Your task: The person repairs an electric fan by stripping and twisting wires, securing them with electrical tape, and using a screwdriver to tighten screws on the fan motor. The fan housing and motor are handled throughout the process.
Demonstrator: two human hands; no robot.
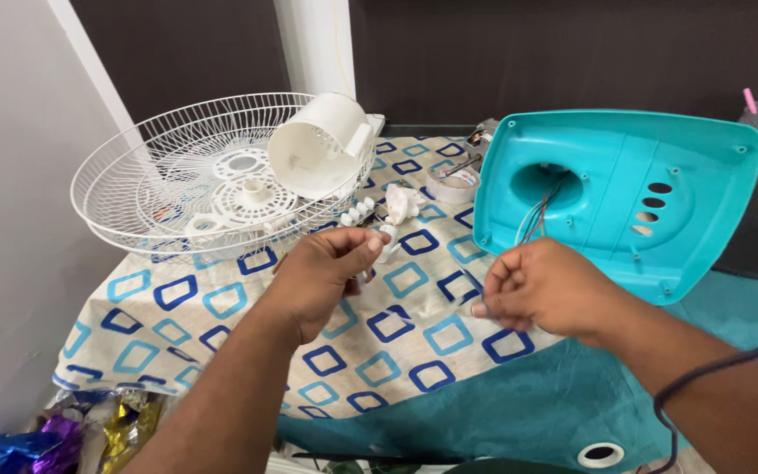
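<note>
Head view looks down on two bare hands working over a worktop (221, 338) draped in a cream cloth printed with blue and teal squares. One small white plastic part (385, 241) sits in the grip of the left hand (322, 272), pinched between thumb and fingers closed around it, just above the cloth. To the right of that grip, apart from it, the right hand (541, 288) has its fingers curled shut with the thumb pressed to the fingertips; thin wires (532, 219) run from it up into the round hole of one turquoise fan housing (660, 149), though whether the pinch truly holds a wire end I cannot tell. That housing stands tilted just behind the right hand, its lower edge near the knuckles. Just beyond the left grip lie about two more small white plastic pieces (401, 204), one of them a row of buttons. Farther back to the left of it rests one white wire fan grille (133, 189), and one white cylindrical motor cover (322, 145) lies on its side inside the grille's rim. One roll of tape (454, 184) sits between the grille and the housing. One dark cable (712, 373) crosses the right forearm. Open cloth lies between and below the hands; the worktop's left edge drops beside a pale wall, with crumpled foil wrappers (46, 434) at the near left corner.
</note>
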